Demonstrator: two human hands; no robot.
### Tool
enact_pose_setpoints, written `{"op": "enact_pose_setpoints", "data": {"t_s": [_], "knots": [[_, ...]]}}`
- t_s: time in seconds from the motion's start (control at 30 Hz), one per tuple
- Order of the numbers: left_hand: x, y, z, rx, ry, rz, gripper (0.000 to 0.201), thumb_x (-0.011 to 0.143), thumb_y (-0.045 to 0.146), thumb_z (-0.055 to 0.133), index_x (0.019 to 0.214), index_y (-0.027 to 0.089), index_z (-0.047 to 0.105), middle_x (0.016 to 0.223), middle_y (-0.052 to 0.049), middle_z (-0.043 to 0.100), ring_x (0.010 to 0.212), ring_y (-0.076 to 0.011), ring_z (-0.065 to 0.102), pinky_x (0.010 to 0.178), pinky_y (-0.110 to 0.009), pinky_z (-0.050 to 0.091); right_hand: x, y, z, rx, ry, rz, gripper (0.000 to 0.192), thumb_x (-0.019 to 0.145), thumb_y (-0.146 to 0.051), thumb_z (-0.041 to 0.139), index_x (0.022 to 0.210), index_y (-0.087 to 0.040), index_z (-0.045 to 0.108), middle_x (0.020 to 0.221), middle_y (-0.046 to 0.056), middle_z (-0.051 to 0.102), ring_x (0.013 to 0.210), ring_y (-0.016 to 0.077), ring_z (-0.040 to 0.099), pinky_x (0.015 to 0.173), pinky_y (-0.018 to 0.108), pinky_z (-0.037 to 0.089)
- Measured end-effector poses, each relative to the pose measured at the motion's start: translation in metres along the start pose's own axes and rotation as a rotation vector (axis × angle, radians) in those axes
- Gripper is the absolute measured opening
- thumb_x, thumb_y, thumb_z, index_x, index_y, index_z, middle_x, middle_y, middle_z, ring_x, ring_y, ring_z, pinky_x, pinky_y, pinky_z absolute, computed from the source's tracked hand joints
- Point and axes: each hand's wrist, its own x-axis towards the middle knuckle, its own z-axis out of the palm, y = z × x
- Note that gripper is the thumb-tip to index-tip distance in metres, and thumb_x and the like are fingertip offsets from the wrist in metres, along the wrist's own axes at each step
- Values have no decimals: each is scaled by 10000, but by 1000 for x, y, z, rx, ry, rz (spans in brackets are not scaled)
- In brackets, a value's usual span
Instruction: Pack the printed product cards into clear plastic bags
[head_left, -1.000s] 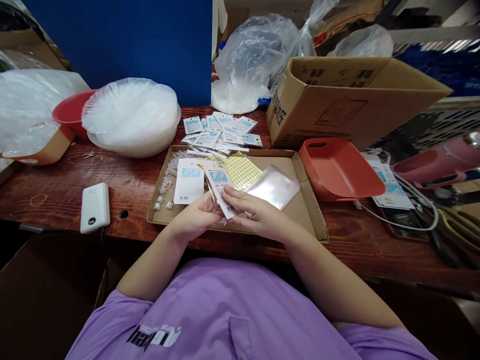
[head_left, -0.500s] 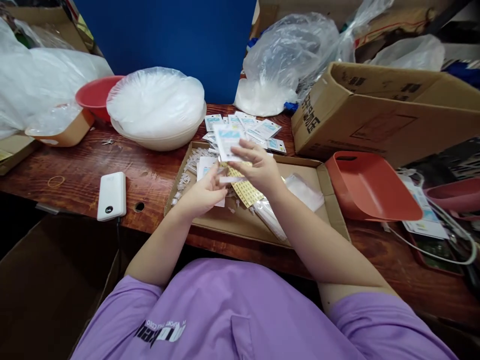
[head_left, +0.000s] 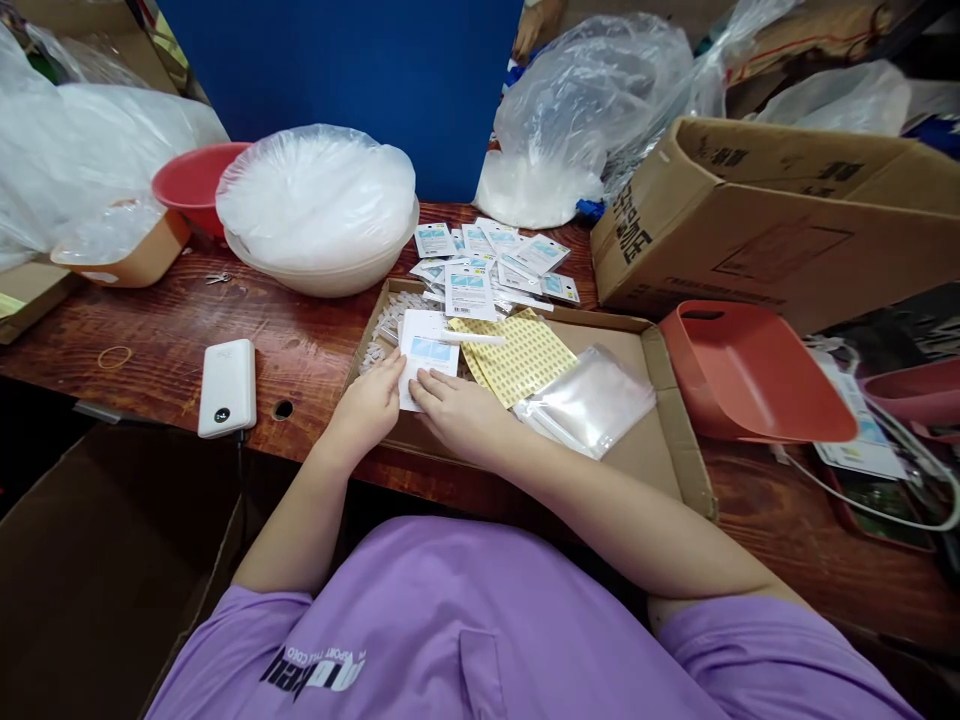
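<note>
Where fingers (head_left: pixel 441 386) flank it, the card (head_left: pixel 431 353) lies flat

Center: at least eight printed cards (head_left: pixel 469 290), one tray (head_left: pixel 654 450) | Left: one power bank (head_left: pixel 228 385), one rubber band (head_left: pixel 114 347) | Right: one red-orange basin (head_left: pixel 750 365)

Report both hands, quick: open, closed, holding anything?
Left hand: fingers at the left edge of the printed white card; grip cannot be told.
Right hand: fingers over that card's lower right; grip cannot be told.
</note>
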Motion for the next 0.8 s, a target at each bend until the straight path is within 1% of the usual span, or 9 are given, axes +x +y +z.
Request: {"op": "enact_pose_setpoints", "data": {"t_s": [0.13,0.2,0.3,0.37,0.43,0.5,0.53,0.67,0.8], "knots": [[-3,7,-4,-1,56,-18,452,846,247,502,1293,203,543,1405,-67,497,1333,-214,410,1137,-345,247,-8,1,0,-23,23,-108,362,894,-86,446,1235,-51,560,1261,188,591,1149,264,591,896,356,548],[-5,11,-5,-13,97,-17,423,878,303,478,1283,203,548,1384,-72,520,1314,-217,434,1120,-342,277,-16,1,-2,-44,110,-130,365,893,-55,412,1225,-49,563,1222,183,620,1090,257,629,850,359,568],[-9,20,-2,21,278,84,379,908,315,440,1242,188,564,1335,-95,556,1261,-211,483,1087,-337,326,-41,2,-10,-26,354,-178,341,903,-63,404,1197,-55,576,1149,166,666,1013,237,664,848,358,566],[-10,31,4,87,440,245,325,906,275,446,1187,178,578,1260,-103,599,1195,-203,528,1049,-342,370,-70,4,-15,21,544,-189,328,888,-67,447,1189,-62,576,1103,149,688,1025,229,654,884,358,552],[-8,50,16,157,481,419,274,898,224,449,1128,168,588,1153,-98,644,1103,-193,576,990,-338,422,-107,9,-17,57,709,-144,358,853,-74,511,1207,-78,567,1036,136,707,1020,226,650,867,353,558],[-1,74,34,234,339,500,257,895,181,432,1093,154,594,1079,-99,663,1038,-189,599,941,-327,452,-148,13,-14,38,819,-10,438,802,-52,558,1234,-123,558,962,113,716,947,210,668,800,331,575],[5,88,46,281,201,486,265,893,164,422,1090,147,598,1084,-107,660,1041,-194,597,939,-326,451,-167,15,-11,4,830,77,485,787,-36,563,1258,-148,544,952,105,714,912,204,675,771,327,579],[47,136,109,482,-358,145,243,873,159,439,993,158,651,1098,-130,647,1081,-259,580,933,-378,433,-222,16,5,-72,722,258,528,792,-7,525,1284,-200,512,996,107,711,873,202,685,727,330,587],[92,153,169,482,-460,-29,253,718,247,690,906,77,676,1072,-230,644,1116,-397,552,911,-452,427,-237,12,12,-63,637,292,423,810,-6,501,1187,-186,567,988,115,717,885,195,686,750,320,582]]}}
